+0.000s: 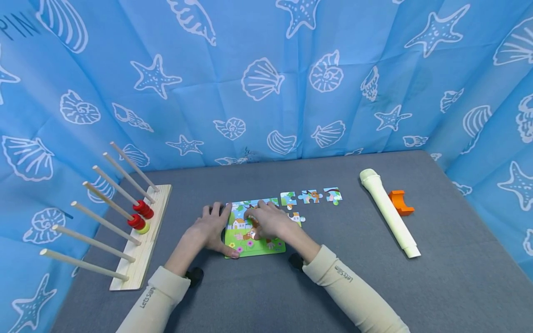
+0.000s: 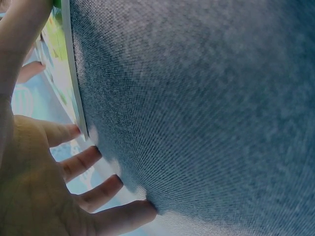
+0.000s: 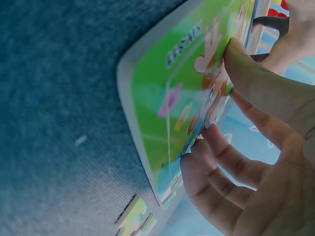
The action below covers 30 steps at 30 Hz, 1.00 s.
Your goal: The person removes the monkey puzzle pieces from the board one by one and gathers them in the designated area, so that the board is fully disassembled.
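A picture jigsaw puzzle [image 1: 234, 243] in a flat tray lies before me, with a house, grass and flowers on it. My left hand [image 1: 207, 230] lies at its left side, fingers spread and thumb on the front left corner. In the left wrist view, several fingertips [image 2: 129, 215] rest on the cloth beside the tray edge. My right hand [image 1: 272, 223] is over the puzzle's middle. In the right wrist view its thumb [image 3: 246, 64] and bent fingers touch the picture, spread apart. I cannot tell whether a loose piece lies under them.
Loose puzzle pieces [image 1: 310, 197] lie right of the tray, one [image 1: 297, 218] close to its right edge. A wooden peg rack [image 1: 143, 240] with red and yellow rings stands at left. A pale toy microphone [image 1: 389, 210] and an orange block [image 1: 399, 201] lie at right.
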Each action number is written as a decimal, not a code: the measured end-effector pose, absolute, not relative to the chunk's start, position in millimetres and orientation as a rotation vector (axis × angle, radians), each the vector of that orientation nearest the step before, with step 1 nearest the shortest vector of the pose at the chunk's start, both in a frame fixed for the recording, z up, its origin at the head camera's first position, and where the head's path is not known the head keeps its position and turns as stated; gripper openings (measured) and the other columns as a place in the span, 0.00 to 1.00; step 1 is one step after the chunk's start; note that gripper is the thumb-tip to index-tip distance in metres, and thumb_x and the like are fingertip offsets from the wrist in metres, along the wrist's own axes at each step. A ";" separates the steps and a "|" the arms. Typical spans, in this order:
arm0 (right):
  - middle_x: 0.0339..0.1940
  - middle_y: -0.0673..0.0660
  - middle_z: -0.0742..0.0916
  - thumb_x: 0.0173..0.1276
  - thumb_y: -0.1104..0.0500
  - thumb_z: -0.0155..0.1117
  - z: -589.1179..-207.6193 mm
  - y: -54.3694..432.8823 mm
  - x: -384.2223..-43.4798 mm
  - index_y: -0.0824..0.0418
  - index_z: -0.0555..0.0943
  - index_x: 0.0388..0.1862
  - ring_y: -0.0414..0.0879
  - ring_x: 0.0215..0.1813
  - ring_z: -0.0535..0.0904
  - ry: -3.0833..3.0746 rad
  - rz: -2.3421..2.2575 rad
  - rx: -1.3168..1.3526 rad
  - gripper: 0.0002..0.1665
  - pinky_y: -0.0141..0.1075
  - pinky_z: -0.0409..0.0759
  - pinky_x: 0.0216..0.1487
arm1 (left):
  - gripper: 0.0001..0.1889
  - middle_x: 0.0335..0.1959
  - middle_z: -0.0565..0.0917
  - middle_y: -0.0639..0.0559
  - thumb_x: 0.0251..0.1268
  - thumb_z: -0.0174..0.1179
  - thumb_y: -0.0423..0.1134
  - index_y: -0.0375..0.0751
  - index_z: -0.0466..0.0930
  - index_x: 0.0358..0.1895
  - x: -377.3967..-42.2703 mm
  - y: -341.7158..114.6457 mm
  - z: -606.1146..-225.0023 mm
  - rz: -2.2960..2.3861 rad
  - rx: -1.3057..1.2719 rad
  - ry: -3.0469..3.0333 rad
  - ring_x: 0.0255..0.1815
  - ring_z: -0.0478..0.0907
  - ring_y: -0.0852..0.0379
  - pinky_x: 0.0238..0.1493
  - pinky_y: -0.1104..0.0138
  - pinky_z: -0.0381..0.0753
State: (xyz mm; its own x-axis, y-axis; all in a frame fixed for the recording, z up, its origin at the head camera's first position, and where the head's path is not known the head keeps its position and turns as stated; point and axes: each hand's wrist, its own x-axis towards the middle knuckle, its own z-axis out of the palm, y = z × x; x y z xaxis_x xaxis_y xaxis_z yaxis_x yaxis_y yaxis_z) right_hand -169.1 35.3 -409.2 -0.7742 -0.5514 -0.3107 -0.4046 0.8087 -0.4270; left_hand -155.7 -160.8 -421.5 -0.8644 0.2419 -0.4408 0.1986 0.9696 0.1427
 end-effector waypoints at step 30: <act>0.52 0.56 0.81 0.63 0.72 0.71 -407.3 36.7 -163.8 0.47 0.80 0.68 0.49 0.49 0.73 2.616 -0.483 -0.750 0.36 0.47 0.77 0.58 | 0.74 0.79 0.54 0.32 0.37 0.78 0.72 0.40 0.45 0.83 -157.4 -159.7 -421.5 0.107 0.281 2.625 0.77 0.54 0.28 0.69 0.36 0.70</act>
